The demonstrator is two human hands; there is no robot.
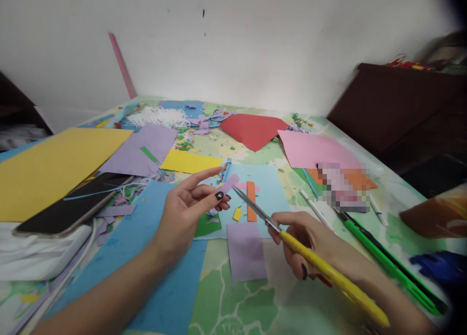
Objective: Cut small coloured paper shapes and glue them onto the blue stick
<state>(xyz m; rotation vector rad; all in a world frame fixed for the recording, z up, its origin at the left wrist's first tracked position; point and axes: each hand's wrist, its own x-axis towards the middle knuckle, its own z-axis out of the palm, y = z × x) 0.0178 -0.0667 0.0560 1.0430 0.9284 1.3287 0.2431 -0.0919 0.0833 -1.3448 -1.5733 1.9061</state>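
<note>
My left hand (189, 206) pinches a small lilac paper strip (229, 183) between thumb and fingers, palm up, above a light blue sheet (268, 191). My right hand (310, 242) grips yellow-handled scissors (328, 272); their shut blades (253, 208) point up-left and end just under the strip. An orange strip (251, 201), a small yellow scrap (237, 214) and a green piece (206, 225) lie on the light blue sheet. A lilac rectangle (246, 251) lies just in front of it.
Paper sheets cover the table: yellow (47, 167), lilac (144, 150), red (251, 130), pink (314, 150), blue (146, 238). A phone (73, 203) lies at left. A green cutter (386, 262) and white pens (314, 208) lie at right. Scraps litter the middle. Wall behind.
</note>
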